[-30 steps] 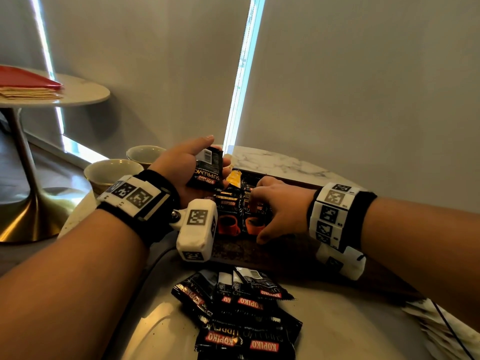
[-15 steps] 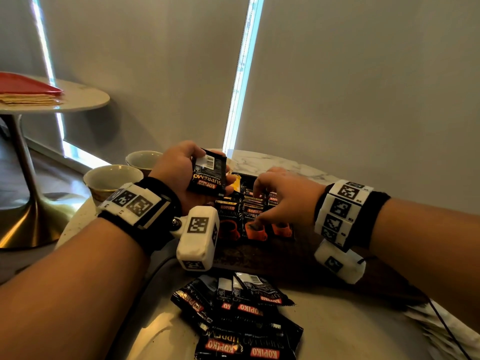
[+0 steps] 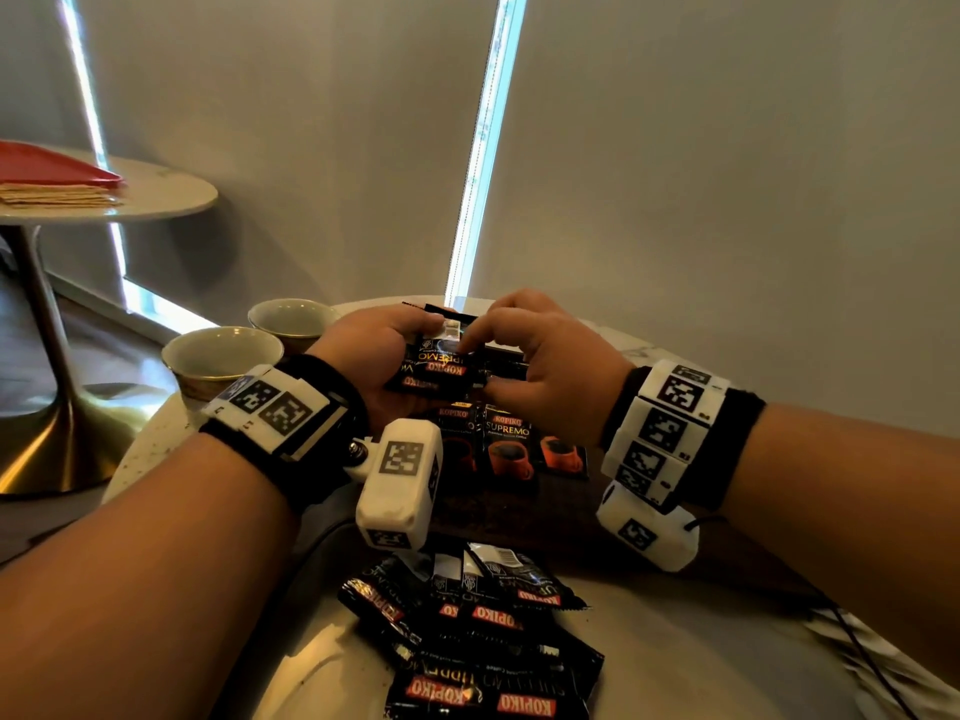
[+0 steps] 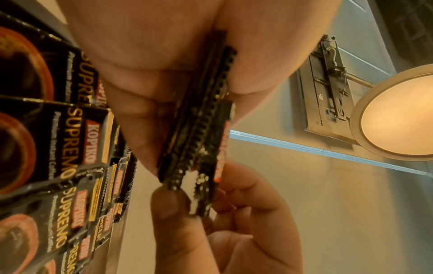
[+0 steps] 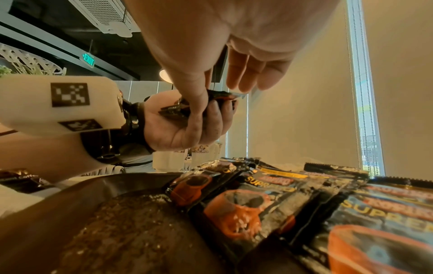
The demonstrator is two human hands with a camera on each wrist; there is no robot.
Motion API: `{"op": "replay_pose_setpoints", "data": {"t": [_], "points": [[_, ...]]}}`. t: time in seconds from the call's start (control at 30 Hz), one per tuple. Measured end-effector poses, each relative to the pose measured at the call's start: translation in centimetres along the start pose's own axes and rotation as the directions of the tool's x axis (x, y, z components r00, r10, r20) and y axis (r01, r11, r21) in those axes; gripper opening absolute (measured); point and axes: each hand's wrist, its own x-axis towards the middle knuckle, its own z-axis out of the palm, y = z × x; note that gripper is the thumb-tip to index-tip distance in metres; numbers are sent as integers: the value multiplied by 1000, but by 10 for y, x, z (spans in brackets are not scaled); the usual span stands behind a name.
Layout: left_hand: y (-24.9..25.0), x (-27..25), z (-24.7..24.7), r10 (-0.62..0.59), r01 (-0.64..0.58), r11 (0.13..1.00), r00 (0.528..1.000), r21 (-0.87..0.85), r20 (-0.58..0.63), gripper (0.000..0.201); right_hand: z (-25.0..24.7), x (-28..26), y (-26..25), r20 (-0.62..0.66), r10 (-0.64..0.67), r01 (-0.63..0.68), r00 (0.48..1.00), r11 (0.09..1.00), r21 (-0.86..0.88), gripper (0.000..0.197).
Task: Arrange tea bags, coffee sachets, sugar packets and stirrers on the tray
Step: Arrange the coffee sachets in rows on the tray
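coffee sachets [image 3: 511,449] on tray [image 3: 519,506], loose pile [image 3: 467,631] nearer, two cups [image 3: 223,356] left

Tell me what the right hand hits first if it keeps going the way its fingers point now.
The right hand points left, and its fingertips already pinch the stack of coffee sachets that the left hand holds. So the stack comes first, then the left hand's palm behind it, though depth is hard to judge.
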Motion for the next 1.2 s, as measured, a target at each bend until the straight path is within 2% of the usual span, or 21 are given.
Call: {"op": "replay_pose_setpoints", "data": {"t": [0.2,0.33,0.43,0.53,0.67,0.73,0.8,0.87,0.93,1.0,1.1,1.2], "points": [[0,0,1,29,-29,999,1000,17,-2,35,2,1,2,-54,-68,69,996,997,21,39],[-1,1,1,8,-8,1000,1000,10,12,23,1,-1,2,-33,-121,122,992,992,22,39],[-2,4,-1,18,-19,999,1000,38,18,24,2,-2,3,-103,-119,124,988,991,44,34],[0,3,-1,-11,11,1000,999,14,36,32,-3,1,3,-225,-34,65,974,989,132,27],[1,7,-8,21,-22,1000,996,11,90,35,-9,6,2,-265,125,-59,956,968,244,21],[1,6,-7,20,-20,1000,982,-4,188,36,-8,7,1,-240,183,-98,953,940,328,19],[0,5,-7,8,-5,1000,960,-13,281,49,-5,9,0,-191,212,-127,958,917,379,19],[-3,6,-7,21,-22,1000,959,1,281,61,-3,10,-1,-135,235,-163,962,899,405,18],[-5,8,-7,72,-85,995,971,49,228,56,-1,11,0,-106,253,-189,962,892,410,16],[-5,11,-9,88,-102,992,979,71,186,46,1,9,1,-129,244,-192,961,925,327,17],[-5,13,-11,77,-89,994,981,57,179,42,-4,2,3,-149,123,-107,981,988,110,49],[-6,13,-13,71,-84,994,981,71,179,49,-12,-1,2,19,-24,26,1000,996,-88,61]]}}
